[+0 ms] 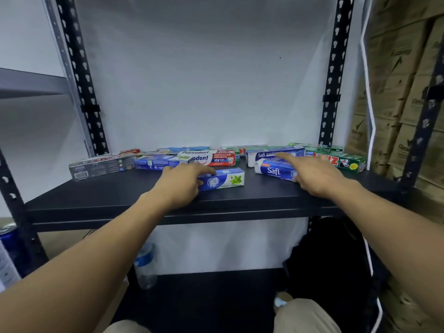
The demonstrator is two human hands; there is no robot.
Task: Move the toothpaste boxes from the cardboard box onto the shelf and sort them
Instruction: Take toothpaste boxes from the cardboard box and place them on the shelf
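My left hand curled its fingers round the left end of the blue mint box, which lay near the front of the shelf. My right hand lay spread, its index finger stretched straight onto the rear Safi box and its thumb touching the front Safi box.

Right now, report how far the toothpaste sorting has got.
Done: many toothpaste boxes lie on the black metal shelf. In hand: left hand grips the blue-and-white mint toothpaste box; right hand touches the blue Safi toothpaste box. Left: likely placing these two with matching brands.
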